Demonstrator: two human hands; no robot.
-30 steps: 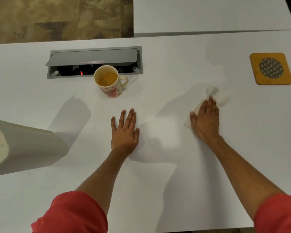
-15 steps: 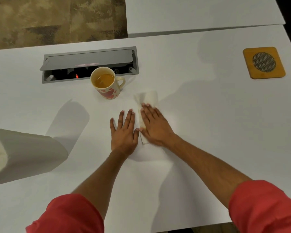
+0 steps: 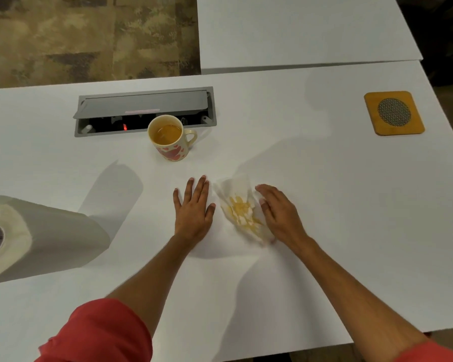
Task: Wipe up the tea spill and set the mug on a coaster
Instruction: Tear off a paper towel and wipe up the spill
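Observation:
A cream mug (image 3: 171,138) with red hearts holds tea and stands on the white table (image 3: 324,205) just in front of the cable box. A wooden coaster (image 3: 394,112) with a round mesh centre lies far right. A paper towel (image 3: 239,207), stained yellow with tea, is turned up on its edge between my hands. My right hand (image 3: 280,214) grips its right side, fingers curled around it. My left hand (image 3: 194,205) lies flat on the table, fingers spread, just left of the towel.
A paper towel roll (image 3: 37,239) lies on its side at the left edge. A grey cable box (image 3: 144,111) with its lid open is sunk in the table behind the mug. A second white table (image 3: 298,30) abuts at the back; carpet shows beyond.
My right hand swept the towel from the right side leftward to beside my left hand, then tipped it up, showing the tea-stained underside. My left hand stayed flat in place.

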